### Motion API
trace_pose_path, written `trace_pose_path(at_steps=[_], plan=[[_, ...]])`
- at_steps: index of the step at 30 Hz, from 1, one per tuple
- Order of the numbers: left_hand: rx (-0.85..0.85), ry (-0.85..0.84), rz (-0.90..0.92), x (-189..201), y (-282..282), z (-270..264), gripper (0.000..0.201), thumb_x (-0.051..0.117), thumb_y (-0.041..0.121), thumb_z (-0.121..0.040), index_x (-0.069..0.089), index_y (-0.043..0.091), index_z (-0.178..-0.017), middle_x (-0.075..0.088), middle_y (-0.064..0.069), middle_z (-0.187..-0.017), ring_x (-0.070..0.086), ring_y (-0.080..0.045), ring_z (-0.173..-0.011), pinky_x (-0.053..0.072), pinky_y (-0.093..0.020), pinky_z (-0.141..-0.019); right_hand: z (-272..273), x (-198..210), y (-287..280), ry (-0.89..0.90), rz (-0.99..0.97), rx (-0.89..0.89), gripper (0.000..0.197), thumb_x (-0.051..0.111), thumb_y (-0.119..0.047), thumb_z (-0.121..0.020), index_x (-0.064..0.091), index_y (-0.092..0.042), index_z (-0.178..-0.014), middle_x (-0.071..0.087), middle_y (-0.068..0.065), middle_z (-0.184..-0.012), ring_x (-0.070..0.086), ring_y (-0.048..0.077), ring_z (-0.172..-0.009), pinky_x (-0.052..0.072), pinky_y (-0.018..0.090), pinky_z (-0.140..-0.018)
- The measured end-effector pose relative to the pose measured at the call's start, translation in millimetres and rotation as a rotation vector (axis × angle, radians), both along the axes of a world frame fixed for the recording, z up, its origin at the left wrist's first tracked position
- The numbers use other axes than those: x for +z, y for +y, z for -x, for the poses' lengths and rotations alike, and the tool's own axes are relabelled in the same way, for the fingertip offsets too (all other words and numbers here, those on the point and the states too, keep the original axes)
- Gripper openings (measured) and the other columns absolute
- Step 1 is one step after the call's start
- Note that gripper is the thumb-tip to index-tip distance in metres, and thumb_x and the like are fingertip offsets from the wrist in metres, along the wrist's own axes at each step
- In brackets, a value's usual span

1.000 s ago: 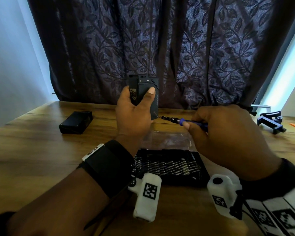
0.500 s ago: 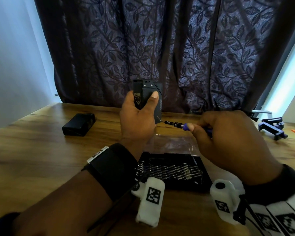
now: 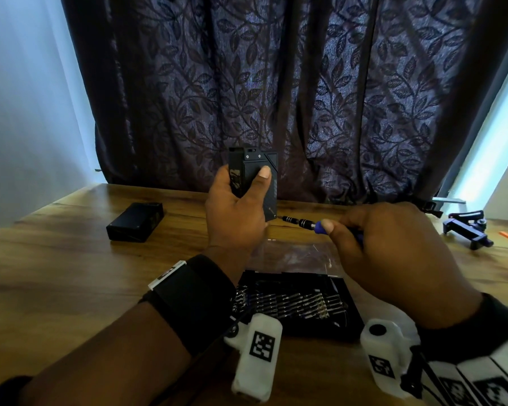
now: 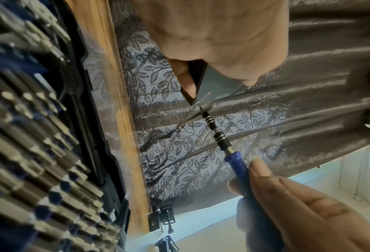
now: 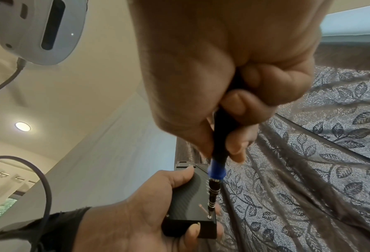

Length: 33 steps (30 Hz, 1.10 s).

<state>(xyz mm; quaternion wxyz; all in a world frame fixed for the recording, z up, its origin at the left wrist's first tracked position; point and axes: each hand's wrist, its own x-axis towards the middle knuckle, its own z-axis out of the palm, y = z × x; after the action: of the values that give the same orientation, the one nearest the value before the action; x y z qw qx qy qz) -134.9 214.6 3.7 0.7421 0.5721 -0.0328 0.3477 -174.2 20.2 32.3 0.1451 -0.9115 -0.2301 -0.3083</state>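
My left hand (image 3: pixel 236 209) holds a black box-shaped device (image 3: pixel 257 168) upright above the table, thumb across its front face. My right hand (image 3: pixel 393 247) grips a blue-handled precision screwdriver (image 3: pixel 308 223). Its tip touches a screw at the device's lower right corner (image 5: pixel 209 216). In the right wrist view the left hand (image 5: pixel 141 213) wraps the device (image 5: pixel 188 201) and the screwdriver (image 5: pixel 217 172) runs down to the screw. In the left wrist view the screwdriver (image 4: pixel 220 138) meets the device's corner (image 4: pixel 203 92).
An open black case of screwdriver bits (image 3: pixel 299 303) lies on the wooden table (image 3: pixel 56 273) under my wrists, with a clear plastic sheet (image 3: pixel 294 256) behind it. A second black box (image 3: pixel 135 221) lies at left. A blue clamp (image 3: pixel 467 230) sits at right. A dark leaf-patterned curtain (image 3: pixel 276 83) hangs behind.
The head view has shifted, so the hands sit a little lower in the frame. Both hands keep their hold, and the screwdriver tip stays at the device's lower corner.
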Motion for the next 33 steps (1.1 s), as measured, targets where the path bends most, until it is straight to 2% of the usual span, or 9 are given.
trace_pose_path(at_steps=[3,8,11,16,20,22,26,29,33], plan=[[0.002,-0.003,0.004,1.3,1.2,0.6,0.008,0.071,0.027,-0.097,0.064,0.029,-0.099,0.073,0.006,-0.091,0.073,-0.023,-0.082,0.061,-0.041,-0.062,-0.1,-0.3,0.4,0.011,0.015,-0.008,0.051,0.041,-0.056,-0.096,0.070,-0.024,-0.068,0.039,-0.011,-0.045,0.036,0.002,-0.044,0.019,0.020,-0.049],[-0.022,0.008,0.044,3.7,1.7,3.5,0.007,0.070,0.027,-0.098,0.064,0.029,-0.101,0.073,0.002,-0.094,0.071,-0.020,-0.078,0.054,-0.030,-0.048,2.0,1.3,-1.2,0.085,-0.049,0.062,0.023,0.079,-0.039,-0.078,0.058,-0.031,-0.082,0.061,-0.012,-0.076,0.054,0.004,-0.070,0.039,0.023,-0.059],[-0.020,0.000,0.050,2.3,1.0,2.9,0.009,0.071,0.028,-0.097,0.065,0.026,-0.102,0.074,-0.006,-0.098,0.071,-0.026,-0.080,0.052,-0.029,-0.049,1.0,1.1,0.0,0.054,-0.039,0.048,0.019,0.073,-0.043,-0.082,0.061,-0.029,-0.076,0.059,-0.013,-0.067,0.052,0.002,-0.062,0.034,0.021,-0.055],[-0.043,0.007,0.072,5.1,-1.3,6.0,0.006,0.070,0.026,-0.098,0.064,0.028,-0.099,0.073,0.001,-0.091,0.071,-0.018,-0.074,0.052,-0.026,-0.044,-1.2,-0.4,-1.1,0.026,-0.031,0.003,0.041,0.048,-0.050,-0.095,0.062,-0.028,-0.063,0.040,-0.011,-0.044,0.038,0.002,-0.043,0.020,0.021,-0.049],[-0.028,0.027,0.065,4.6,0.4,6.0,0.007,0.069,0.028,-0.098,0.063,0.031,-0.099,0.073,0.006,-0.090,0.073,-0.014,-0.074,0.053,-0.027,-0.045,-0.6,1.6,-2.4,0.128,-0.046,0.035,0.023,0.068,-0.050,-0.084,0.061,-0.030,-0.077,0.060,-0.010,-0.067,0.055,0.005,-0.062,0.041,0.025,-0.055],[-0.026,0.026,0.063,4.3,0.5,6.3,0.007,0.069,0.028,-0.098,0.063,0.032,-0.100,0.074,0.002,-0.095,0.073,-0.018,-0.078,0.053,-0.028,-0.046,0.8,2.1,-2.4,0.114,-0.074,0.071,0.024,0.080,-0.038,-0.078,0.057,-0.031,-0.079,0.060,-0.012,-0.076,0.054,0.003,-0.068,0.039,0.024,-0.058],[-0.018,0.041,0.062,3.0,-1.4,7.2,0.006,0.069,0.027,-0.099,0.063,0.029,-0.101,0.074,0.001,-0.094,0.072,-0.015,-0.073,0.053,-0.026,-0.045,-0.6,0.7,-1.9,0.028,-0.061,0.050,0.028,0.068,-0.045,-0.087,0.059,-0.029,-0.065,0.054,-0.011,-0.054,0.049,0.002,-0.050,0.033,0.022,-0.050],[-0.022,0.043,0.054,2.0,-2.4,7.1,0.006,0.068,0.027,-0.099,0.063,0.029,-0.102,0.073,0.004,-0.093,0.072,-0.013,-0.073,0.053,-0.026,-0.046,-1.1,1.2,-0.6,-0.015,-0.029,0.011,0.047,0.057,-0.041,-0.097,0.041,-0.035,-0.053,0.034,-0.011,-0.042,0.033,0.001,-0.040,0.017,0.020,-0.049],[-0.010,0.074,0.037,1.3,-1.7,7.2,0.007,0.069,0.033,-0.098,0.063,0.033,-0.100,0.073,0.010,-0.089,0.073,-0.010,-0.071,0.056,-0.031,-0.048,1.2,2.4,-1.3,0.075,-0.027,0.066,0.017,0.069,-0.047,-0.084,0.064,-0.033,-0.077,0.058,-0.011,-0.062,0.053,0.006,-0.058,0.037,0.024,-0.055]])
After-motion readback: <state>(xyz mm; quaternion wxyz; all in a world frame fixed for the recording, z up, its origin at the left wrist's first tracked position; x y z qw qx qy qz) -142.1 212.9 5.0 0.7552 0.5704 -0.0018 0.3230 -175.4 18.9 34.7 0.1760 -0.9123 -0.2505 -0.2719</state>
